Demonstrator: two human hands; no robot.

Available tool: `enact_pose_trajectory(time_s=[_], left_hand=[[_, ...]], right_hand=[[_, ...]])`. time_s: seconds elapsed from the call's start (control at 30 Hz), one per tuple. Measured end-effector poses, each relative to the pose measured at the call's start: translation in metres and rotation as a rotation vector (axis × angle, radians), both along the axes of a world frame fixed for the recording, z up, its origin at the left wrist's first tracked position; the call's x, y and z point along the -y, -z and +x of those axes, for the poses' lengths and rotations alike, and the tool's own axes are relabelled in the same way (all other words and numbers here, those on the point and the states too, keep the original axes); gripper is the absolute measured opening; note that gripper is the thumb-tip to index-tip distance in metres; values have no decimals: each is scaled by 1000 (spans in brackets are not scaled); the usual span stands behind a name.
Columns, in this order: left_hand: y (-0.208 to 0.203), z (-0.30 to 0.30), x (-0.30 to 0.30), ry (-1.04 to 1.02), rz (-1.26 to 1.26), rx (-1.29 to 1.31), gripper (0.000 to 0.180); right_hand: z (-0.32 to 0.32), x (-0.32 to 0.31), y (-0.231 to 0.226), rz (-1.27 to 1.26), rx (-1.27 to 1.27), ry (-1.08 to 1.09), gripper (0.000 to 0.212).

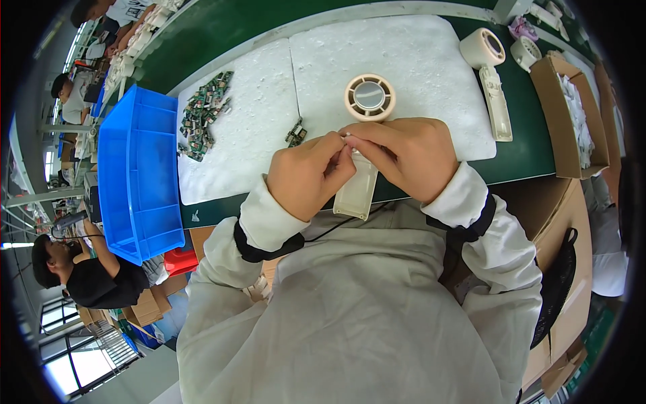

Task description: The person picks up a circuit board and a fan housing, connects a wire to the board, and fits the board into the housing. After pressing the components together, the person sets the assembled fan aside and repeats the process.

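Observation:
In front of me lies a cream housing shaped like a hair dryer, with a round head holding a silvery disc and an open handle shell pointing toward me. My left hand and my right hand meet over the top of that handle. The fingertips of both are pinched together around something tiny and whitish, mostly hidden by the fingers. Just left of them, a small group of green circuit boards rests on the white foam sheet.
A heap of circuit boards is on the foam's left, beside a blue divided bin. At right lie a second housing, another round cream part and a cardboard box with white pieces. Several people work at left.

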State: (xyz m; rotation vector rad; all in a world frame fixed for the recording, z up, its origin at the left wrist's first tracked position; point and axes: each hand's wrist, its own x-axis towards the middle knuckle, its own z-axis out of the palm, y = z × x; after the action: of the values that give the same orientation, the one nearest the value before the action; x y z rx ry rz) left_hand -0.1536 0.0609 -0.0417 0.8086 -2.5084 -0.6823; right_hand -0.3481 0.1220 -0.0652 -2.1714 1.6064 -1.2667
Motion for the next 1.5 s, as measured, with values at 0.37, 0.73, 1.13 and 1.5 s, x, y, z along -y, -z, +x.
enact_pose_trajectory(time_s=[0.37, 0.73, 1.13, 1.5], left_hand=[[9, 1, -2, -18, -204, 13, 13], [13, 1, -2, 22, -307, 5, 18], [1, 0, -6, -5, -213, 81, 19], [-44, -2, 44, 16, -184, -201, 23]], right_hand=[[3, 0, 5, -9, -103, 27, 13], [5, 0, 9, -58, -107, 55, 12], [1, 2, 8, -78, -59, 9, 12], [-16, -13, -24, 224, -26, -152, 24]])
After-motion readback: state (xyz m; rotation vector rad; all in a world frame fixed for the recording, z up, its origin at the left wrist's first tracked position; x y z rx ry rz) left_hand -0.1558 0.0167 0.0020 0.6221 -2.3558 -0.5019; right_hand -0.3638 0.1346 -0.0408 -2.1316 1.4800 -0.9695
